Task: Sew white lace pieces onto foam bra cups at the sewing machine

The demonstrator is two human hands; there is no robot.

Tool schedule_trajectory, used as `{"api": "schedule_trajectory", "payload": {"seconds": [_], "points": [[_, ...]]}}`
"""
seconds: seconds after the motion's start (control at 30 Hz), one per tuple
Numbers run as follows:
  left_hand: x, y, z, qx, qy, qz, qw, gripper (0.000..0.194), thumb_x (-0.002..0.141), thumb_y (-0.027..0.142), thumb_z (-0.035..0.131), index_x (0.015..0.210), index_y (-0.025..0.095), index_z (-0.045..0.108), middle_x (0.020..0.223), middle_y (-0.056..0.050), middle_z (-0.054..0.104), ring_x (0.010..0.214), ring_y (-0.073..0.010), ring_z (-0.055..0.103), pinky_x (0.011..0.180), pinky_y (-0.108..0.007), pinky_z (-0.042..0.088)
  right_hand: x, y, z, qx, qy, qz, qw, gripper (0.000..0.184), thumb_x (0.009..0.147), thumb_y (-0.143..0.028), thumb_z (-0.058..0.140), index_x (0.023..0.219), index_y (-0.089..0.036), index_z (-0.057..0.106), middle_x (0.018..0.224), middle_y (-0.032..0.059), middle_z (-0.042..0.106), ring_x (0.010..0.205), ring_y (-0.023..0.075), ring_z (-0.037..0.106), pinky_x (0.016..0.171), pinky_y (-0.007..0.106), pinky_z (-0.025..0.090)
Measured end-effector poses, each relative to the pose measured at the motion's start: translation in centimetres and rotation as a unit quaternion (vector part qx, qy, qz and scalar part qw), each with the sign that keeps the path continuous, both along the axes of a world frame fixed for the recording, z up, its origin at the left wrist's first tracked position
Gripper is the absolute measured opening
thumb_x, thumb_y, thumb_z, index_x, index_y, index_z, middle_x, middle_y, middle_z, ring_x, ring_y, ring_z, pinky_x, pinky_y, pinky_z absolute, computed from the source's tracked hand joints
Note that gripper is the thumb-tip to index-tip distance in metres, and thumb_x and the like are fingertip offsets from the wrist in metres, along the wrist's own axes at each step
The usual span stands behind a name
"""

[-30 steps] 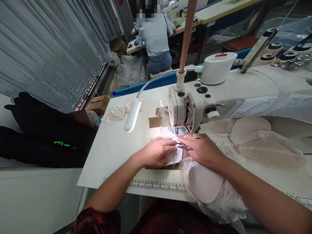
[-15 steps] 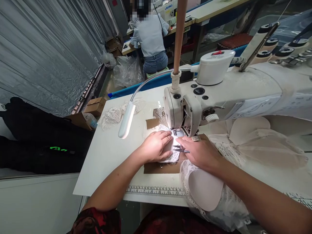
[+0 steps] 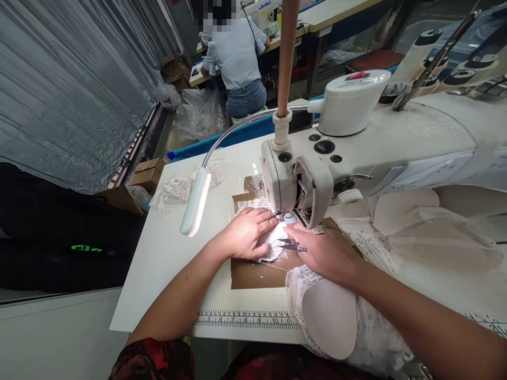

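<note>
My left hand [image 3: 246, 233] lies flat with fingers stretched out on a piece of white lace [image 3: 274, 248], just in front of the needle of the white sewing machine [image 3: 312, 174]. My right hand [image 3: 322, 249] rests on the same lace to the right and holds small thread snips [image 3: 292, 245], blades pointing left. A padded white cup [image 3: 329, 316] with lace trim hangs over the table's near edge under my right forearm.
A gooseneck lamp [image 3: 194, 203] reaches over the white table [image 3: 174, 264]. More lace pieces [image 3: 174, 187] lie at the far left, padded cups [image 3: 404, 211] to the right. A ruler strip [image 3: 245, 319] runs along the front edge. Another person [image 3: 237, 58] sits at a machine behind.
Both hands slid the lace forward toward the needle, and my view moved closer to the machine. The snips stay in my right hand.
</note>
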State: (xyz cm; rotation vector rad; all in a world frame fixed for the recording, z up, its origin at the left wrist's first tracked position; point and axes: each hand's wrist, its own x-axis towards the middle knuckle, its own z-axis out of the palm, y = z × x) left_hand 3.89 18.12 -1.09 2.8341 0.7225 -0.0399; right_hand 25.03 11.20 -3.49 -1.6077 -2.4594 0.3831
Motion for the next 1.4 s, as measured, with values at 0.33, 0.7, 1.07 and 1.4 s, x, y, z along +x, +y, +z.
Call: {"api": "schedule_trajectory", "payload": {"seconds": [0.33,0.7,1.07,1.4], "points": [[-0.3,-1.5,-0.3,0.026,-0.024,-0.012,0.999,0.054,0.079,0.026,0.048,0.131,0.011,0.05,0.137,-0.015,0.05,0.128,-0.0299,0.043,0.109,-0.048,0.027,0.1,0.0,0.0,0.0,0.027,0.022,0.999,0.034,0.081,-0.017,0.046,0.111,-0.021,0.061,0.096,0.0038,0.069,0.072,0.0172,0.058,0.06,0.027,0.038],[-0.8,-1.4,-2.2,0.046,-0.086,0.012,0.995,0.046,0.088,0.026,0.042,0.13,0.011,0.052,0.137,-0.014,0.052,0.126,-0.0278,0.047,0.109,-0.046,0.03,-0.3,0.0,-0.4,0.022,-0.013,-0.002,1.0,0.045,0.077,-0.018,0.047,0.12,-0.023,0.059,0.104,0.0051,0.067,0.066,0.0152,0.059,0.052,0.026,0.037],[-1.1,-1.3,-2.7,0.082,-0.121,0.012,0.989,0.041,0.09,0.025,0.041,0.126,0.014,0.055,0.133,-0.011,0.055,0.127,-0.0288,0.047,0.107,-0.049,0.035,0.0,0.0,-1.3,0.105,-0.002,0.095,0.99,0.048,0.068,-0.007,0.047,0.112,-0.019,0.063,0.094,0.0055,0.066,0.077,0.0158,0.058,0.049,0.023,0.034],[-0.9,-1.2,-3.3,0.06,-0.172,0.003,0.983,0.036,0.09,0.026,0.046,0.121,0.013,0.059,0.126,-0.011,0.061,0.116,-0.0266,0.054,0.095,-0.045,0.047,-0.5,-0.5,-1.1,0.14,-0.024,0.05,0.989,0.045,0.073,-0.007,0.046,0.113,-0.017,0.065,0.095,0.004,0.068,0.075,0.0138,0.058,0.05,0.024,0.034]]}}
